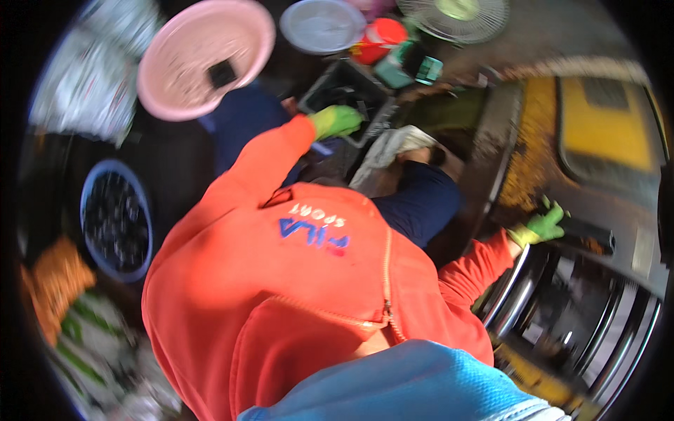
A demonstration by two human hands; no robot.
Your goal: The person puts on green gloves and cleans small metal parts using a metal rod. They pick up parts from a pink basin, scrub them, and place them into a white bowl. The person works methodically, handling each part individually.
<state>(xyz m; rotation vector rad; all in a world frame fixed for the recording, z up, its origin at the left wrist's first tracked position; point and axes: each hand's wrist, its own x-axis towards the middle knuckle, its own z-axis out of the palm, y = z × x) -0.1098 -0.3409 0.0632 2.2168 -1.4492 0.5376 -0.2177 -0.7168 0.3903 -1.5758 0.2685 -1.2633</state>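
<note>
Both of my hands wear green gloves. My left hand (337, 121) is at the near left side of a black crate (385, 116), its fingers over the opening. Blur hides how they are bent and whether anything is in them. Inside the crate lie dark things too blurred to name. Out to the right, my right hand (545, 224) has its fingers spread and holds nothing I can see. It is beside a dark bar-shaped part (590, 235) of a yellow and grey machine (537, 147), below the machine's windowed panel.
A pink basin (156, 70) with a dark square piece stands far left, a blue basin (146, 196) of small dark pieces nearer. At the back are a pale basin (323, 27), a red container (382, 38) and a fan (456, 17). Metal rods (516, 305) lie lower right.
</note>
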